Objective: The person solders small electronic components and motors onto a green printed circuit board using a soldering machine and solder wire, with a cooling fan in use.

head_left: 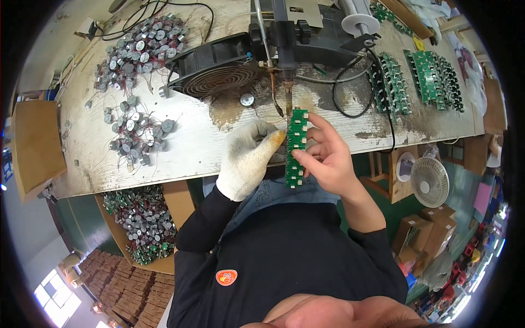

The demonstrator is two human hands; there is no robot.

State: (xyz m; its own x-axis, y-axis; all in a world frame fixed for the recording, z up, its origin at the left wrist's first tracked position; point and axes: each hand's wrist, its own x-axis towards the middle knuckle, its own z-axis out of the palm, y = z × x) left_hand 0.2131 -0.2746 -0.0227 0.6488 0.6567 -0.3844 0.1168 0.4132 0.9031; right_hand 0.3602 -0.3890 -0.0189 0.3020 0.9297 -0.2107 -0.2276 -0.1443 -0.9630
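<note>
A long strip of green circuit boards [296,143], lined with small white connectors, stands lengthwise in front of me at the table edge. My bare right hand [331,158] grips it from the right, thumb on its face and fingers around the edge. My left hand [245,156], in a white glove stained at the thumb tip, is closed against the strip's left side; whatever it pinches is hidden. Just above the strip's far end is a soldering iron [289,94], pointing down, with a thin bent metal tube [274,92] beside it. One round metal part [247,100] lies nearby.
Small round wired metal parts lie in a big pile [145,49] and a smaller pile [131,136] at left. A black fan [216,68] stands behind my left hand. Boards [429,76], a wire spool [358,23] and a looping black cable [373,93] are at right. A filled carton [178,202] sits below.
</note>
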